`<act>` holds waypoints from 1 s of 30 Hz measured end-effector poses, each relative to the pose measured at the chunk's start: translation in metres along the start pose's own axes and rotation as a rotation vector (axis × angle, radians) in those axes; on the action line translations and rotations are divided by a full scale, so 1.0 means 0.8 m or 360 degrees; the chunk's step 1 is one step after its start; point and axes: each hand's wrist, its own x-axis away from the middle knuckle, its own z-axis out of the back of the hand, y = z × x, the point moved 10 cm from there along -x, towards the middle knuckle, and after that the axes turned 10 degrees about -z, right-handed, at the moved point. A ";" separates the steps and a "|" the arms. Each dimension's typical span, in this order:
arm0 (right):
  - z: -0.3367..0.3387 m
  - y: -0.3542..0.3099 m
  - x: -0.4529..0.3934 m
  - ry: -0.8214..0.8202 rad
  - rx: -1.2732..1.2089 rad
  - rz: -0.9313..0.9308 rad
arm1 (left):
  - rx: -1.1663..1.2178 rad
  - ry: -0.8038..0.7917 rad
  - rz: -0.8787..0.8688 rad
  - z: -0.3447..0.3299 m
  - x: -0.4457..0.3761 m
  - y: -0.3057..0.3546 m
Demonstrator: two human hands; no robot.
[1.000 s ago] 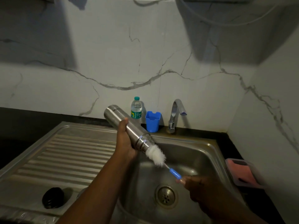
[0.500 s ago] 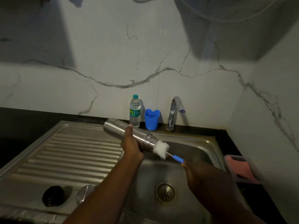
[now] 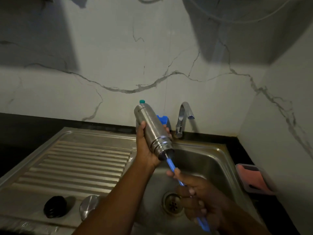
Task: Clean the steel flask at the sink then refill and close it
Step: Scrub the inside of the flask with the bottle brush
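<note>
My left hand (image 3: 145, 146) grips the steel flask (image 3: 150, 126) above the sink basin (image 3: 210, 163), base tilted up and away, open mouth pointing down toward me. My right hand (image 3: 199, 192) holds the blue handle of the bottle brush (image 3: 171, 167). Its white bristle head is hidden inside the flask; only the wire and handle show. On the drainboard (image 3: 76, 160) lie the flask's black stopper (image 3: 54, 206) and its steel cap (image 3: 89, 205).
The tap (image 3: 183, 116) stands behind the basin with no water running. A plastic water bottle's green cap (image 3: 142, 101) and a blue cup (image 3: 163, 120) peek out behind the flask. A pink tray (image 3: 252, 178) sits on the dark counter at right. The drain (image 3: 172, 205) is below my right hand.
The flask has swung more upright, base raised toward the wall. The brush's white head, outside the mouth before, has gone inside the flask.
</note>
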 end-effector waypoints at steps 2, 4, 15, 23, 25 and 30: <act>0.026 -0.020 0.011 0.0402 0.0401 0.0265 | -0.0189 0.0026 -0.0104 0.000 -0.006 0.025; 0.043 -0.058 0.046 0.0893 0.1259 0.0695 | -0.0275 0.0156 -0.0209 0.018 -0.014 0.055; 0.017 -0.054 0.037 0.1416 0.2892 0.1319 | -0.0473 0.0662 -0.0229 0.100 -0.004 -0.014; 0.069 -0.001 0.031 0.0483 0.0548 -0.0109 | -0.0094 0.0412 -0.0127 0.062 0.020 0.015; 0.047 0.013 0.021 0.0267 0.0378 -0.0153 | -0.0035 0.0202 0.0004 0.034 0.033 -0.019; 0.045 -0.014 0.036 0.0542 0.0568 0.0260 | -0.0109 0.0144 -0.0160 0.029 0.011 0.029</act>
